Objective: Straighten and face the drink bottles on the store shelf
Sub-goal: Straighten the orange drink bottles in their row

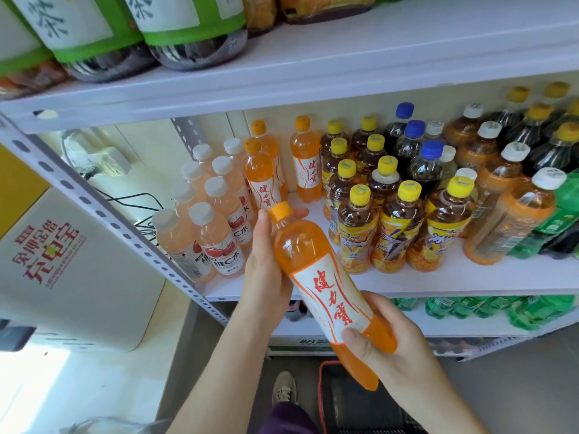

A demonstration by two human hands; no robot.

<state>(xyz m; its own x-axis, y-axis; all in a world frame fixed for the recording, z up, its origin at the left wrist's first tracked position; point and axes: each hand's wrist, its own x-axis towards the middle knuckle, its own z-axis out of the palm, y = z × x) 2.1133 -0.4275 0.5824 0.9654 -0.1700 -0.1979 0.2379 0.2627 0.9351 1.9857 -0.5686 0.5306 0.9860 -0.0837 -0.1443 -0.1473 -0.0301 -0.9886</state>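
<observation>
Clearly mid-job: the orange bottle [326, 289] hangs tilted before the shelf [438, 281], left hand [266, 261] curled round its neck, right hand [385, 339] gripping its base. Matching bottles [305, 161] stand at the shelf's back; seating this one in front probably remains.

At the centre of the frame we hold an orange bottle [316, 277] tilted, cap toward the upper left, its white label facing us. Our left hand [266, 261] grips its shoulder near the cap; our right hand [388, 336] wraps its lower body. Behind, the shelf [438, 283] carries pink bottles [216, 233] at left and yellow-capped bottles [398, 227] at right.
</observation>
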